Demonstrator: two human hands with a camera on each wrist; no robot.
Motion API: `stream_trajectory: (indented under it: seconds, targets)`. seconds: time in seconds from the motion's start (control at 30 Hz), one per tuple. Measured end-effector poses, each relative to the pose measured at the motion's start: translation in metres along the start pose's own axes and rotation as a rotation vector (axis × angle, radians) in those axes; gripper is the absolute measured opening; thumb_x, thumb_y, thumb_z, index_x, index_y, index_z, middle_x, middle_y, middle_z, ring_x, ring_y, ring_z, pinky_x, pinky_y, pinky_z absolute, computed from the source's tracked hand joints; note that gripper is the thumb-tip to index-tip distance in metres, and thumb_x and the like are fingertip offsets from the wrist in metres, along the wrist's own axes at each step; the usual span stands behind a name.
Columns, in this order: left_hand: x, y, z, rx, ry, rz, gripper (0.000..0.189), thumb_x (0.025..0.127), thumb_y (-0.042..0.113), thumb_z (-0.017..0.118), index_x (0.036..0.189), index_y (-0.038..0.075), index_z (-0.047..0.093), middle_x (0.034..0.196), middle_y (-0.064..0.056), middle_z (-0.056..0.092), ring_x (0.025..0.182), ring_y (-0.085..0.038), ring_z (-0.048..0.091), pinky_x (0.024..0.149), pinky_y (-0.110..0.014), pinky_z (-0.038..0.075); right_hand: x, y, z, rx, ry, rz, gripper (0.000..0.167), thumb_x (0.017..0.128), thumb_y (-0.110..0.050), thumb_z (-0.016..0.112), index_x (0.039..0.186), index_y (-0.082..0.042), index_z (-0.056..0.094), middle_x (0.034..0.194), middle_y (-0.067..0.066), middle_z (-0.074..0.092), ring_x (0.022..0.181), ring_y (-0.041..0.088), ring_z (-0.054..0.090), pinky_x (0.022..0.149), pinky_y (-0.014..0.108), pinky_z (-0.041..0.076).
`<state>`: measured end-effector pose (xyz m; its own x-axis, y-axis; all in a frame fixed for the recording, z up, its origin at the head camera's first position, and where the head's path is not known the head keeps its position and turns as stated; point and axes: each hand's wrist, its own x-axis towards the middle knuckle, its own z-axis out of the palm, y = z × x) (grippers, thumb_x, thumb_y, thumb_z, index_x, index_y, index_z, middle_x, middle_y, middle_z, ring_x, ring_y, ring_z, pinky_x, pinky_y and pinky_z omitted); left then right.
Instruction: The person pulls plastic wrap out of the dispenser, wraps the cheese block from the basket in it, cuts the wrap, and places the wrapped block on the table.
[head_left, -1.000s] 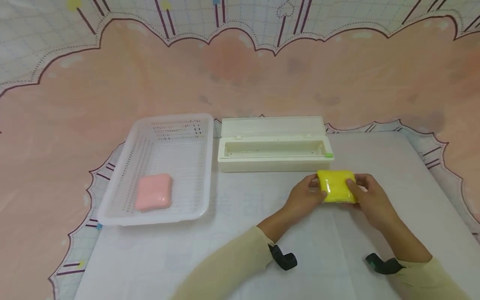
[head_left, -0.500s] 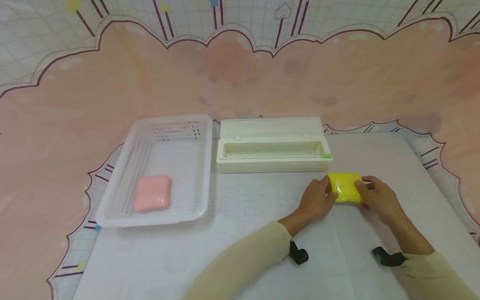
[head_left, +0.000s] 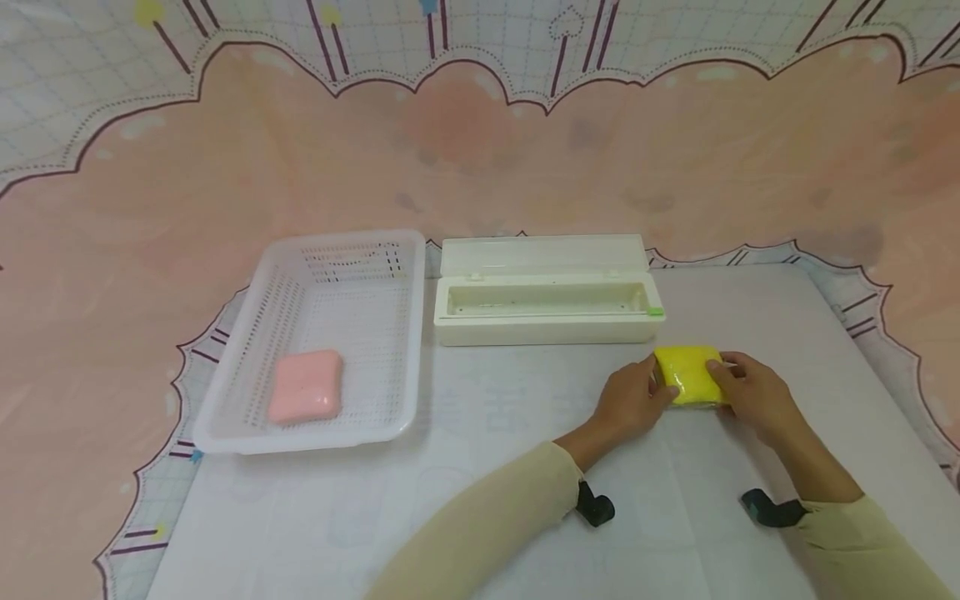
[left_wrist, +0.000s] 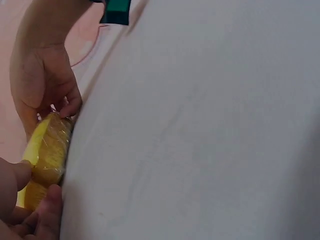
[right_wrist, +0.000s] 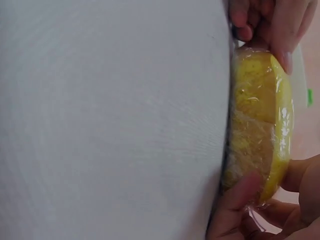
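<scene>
The left hand (head_left: 628,400) and right hand (head_left: 759,397) pinch a squarish yellow block in clear plastic (head_left: 686,375), some fingers hidden behind it.

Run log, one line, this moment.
left hand: holding yellow packet; right hand: holding same packet; pink block: in white basket; cream box: open

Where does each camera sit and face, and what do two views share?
Head: on the head, facing forward and down at white basket, pale box and yellow packet; left hand, right hand and sleeves show.
Left wrist: on that wrist, facing the yellow packet; left fingers at lower left, right hand above.
Right wrist: on that wrist, facing the yellow packet; right fingers at lower right, left fingers at top.
Both wrist views share the yellow packet.
</scene>
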<state>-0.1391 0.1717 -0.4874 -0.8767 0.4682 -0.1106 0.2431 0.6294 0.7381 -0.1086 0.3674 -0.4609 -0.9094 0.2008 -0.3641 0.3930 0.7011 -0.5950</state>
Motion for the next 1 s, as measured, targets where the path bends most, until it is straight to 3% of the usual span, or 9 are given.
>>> stream_trajectory:
  seconds: [0.17, 0.3, 0.43, 0.57, 0.73, 0.87, 1.0]
  targets:
    - [-0.007, -0.002, -0.006, -0.058, -0.021, -0.016, 0.060, 0.100, 0.038, 0.065, 0.151, 0.014, 0.046, 0.094, 0.006, 0.065, 0.078, -0.002, 0.054, 0.066, -0.016, 0.047, 0.002, -0.003, -0.006, -0.033, -0.002, 0.009, 0.078, 0.107, -0.056, 0.029, 0.156, 0.005, 0.027, 0.148, 0.040, 0.036, 0.122, 0.054, 0.045, 0.099, 0.066, 0.049]
    - [-0.020, -0.014, -0.017, -0.061, -0.034, 0.001, 0.064, 0.100, 0.041, 0.064, 0.155, 0.015, 0.044, 0.104, 0.005, 0.066, 0.085, -0.001, 0.055, 0.073, -0.017, 0.050, 0.000, -0.010, -0.011, -0.023, 0.070, -0.014, 0.077, 0.107, -0.055, 0.028, 0.157, 0.003, 0.027, 0.147, 0.040, 0.036, 0.121, 0.055, 0.043, 0.096, 0.068, 0.049]
    - [-0.033, -0.030, -0.037, -0.034, -0.014, 0.051, 0.056, 0.100, 0.040, 0.064, 0.149, 0.014, 0.053, 0.108, 0.005, 0.067, 0.088, -0.001, 0.057, 0.077, -0.016, 0.050, -0.002, -0.025, -0.011, -0.040, 0.178, -0.100, 0.072, 0.108, -0.052, 0.032, 0.156, 0.002, 0.032, 0.144, 0.037, 0.042, 0.120, 0.053, 0.046, 0.096, 0.065, 0.051]
    - [-0.046, -0.036, -0.071, 0.021, -0.004, 0.053, 0.047, 0.102, 0.038, 0.063, 0.140, 0.012, 0.061, 0.112, 0.001, 0.070, 0.096, -0.007, 0.063, 0.082, -0.020, 0.052, -0.003, -0.043, -0.008, -0.053, 0.209, -0.191, 0.067, 0.108, -0.051, 0.036, 0.154, -0.003, 0.037, 0.143, 0.032, 0.048, 0.122, 0.050, 0.048, 0.099, 0.066, 0.049]
    - [-0.055, -0.033, -0.128, 0.089, 0.028, 0.061, 0.043, 0.104, 0.037, 0.059, 0.135, 0.008, 0.065, 0.120, -0.005, 0.071, 0.109, -0.017, 0.067, 0.091, -0.028, 0.054, -0.001, -0.068, -0.006, -0.063, 0.185, -0.341, 0.062, 0.108, -0.051, 0.037, 0.153, -0.009, 0.043, 0.144, 0.027, 0.052, 0.126, 0.047, 0.050, 0.102, 0.067, 0.046]
    - [-0.052, -0.028, -0.177, 0.170, 0.046, 0.056, 0.042, 0.106, 0.039, 0.055, 0.133, 0.009, 0.066, 0.126, -0.006, 0.071, 0.118, -0.022, 0.065, 0.099, -0.036, 0.053, 0.004, -0.089, -0.007, -0.062, 0.146, -0.484, 0.056, 0.109, -0.046, 0.037, 0.150, -0.009, 0.048, 0.148, 0.024, 0.053, 0.135, 0.048, 0.047, 0.104, 0.069, 0.043]
    - [-0.043, -0.033, -0.218, 0.304, 0.016, 0.022, 0.043, 0.108, 0.041, 0.049, 0.133, 0.012, 0.067, 0.132, -0.005, 0.069, 0.128, -0.024, 0.061, 0.108, -0.042, 0.049, 0.014, -0.111, -0.004, -0.066, 0.080, -0.559, 0.055, 0.109, -0.047, 0.037, 0.148, -0.011, 0.052, 0.145, 0.019, 0.057, 0.141, 0.045, 0.044, 0.107, 0.069, 0.040]
